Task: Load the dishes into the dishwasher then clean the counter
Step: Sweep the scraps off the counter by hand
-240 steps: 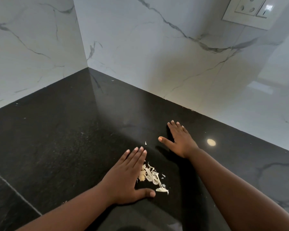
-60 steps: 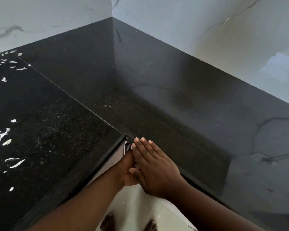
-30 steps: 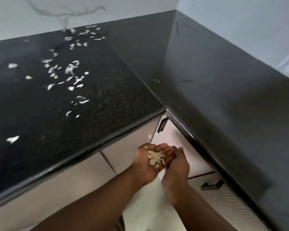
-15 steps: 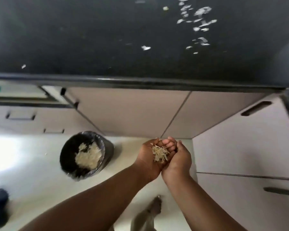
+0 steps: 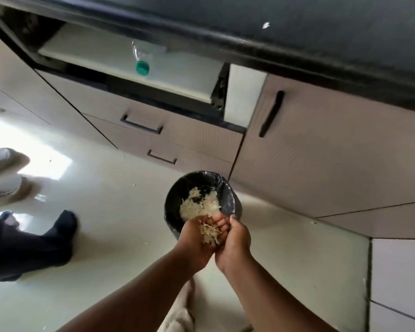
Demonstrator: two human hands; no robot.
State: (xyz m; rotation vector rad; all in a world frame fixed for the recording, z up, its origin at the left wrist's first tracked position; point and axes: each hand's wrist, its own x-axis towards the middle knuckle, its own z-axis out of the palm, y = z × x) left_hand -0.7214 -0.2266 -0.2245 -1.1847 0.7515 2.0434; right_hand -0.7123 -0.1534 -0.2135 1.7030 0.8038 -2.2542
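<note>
My left hand (image 5: 193,238) is cupped palm up and holds a small heap of pale food scraps (image 5: 210,233). My right hand (image 5: 235,243) rests against its right side, back toward me, closing the cup. Both hands hover at the near rim of a round black bin (image 5: 173,200) that stands on the floor by the cabinets. The bin holds a pile of similar pale scraps (image 5: 197,204). The black counter (image 5: 297,32) runs along the top, with one white scrap (image 5: 265,25) lying on it.
An open drawer under the counter holds a clear bottle with a green cap (image 5: 142,67). Cabinet fronts with black handles (image 5: 271,113) stand behind the bin. Another person's dark-trousered leg and socked foot (image 5: 62,226) are at the left, near white shoes (image 5: 0,171).
My cupped hands have carried the scraps from beside the cabinets over to the bin's near rim. My view has swung left and down, away from the counter top.
</note>
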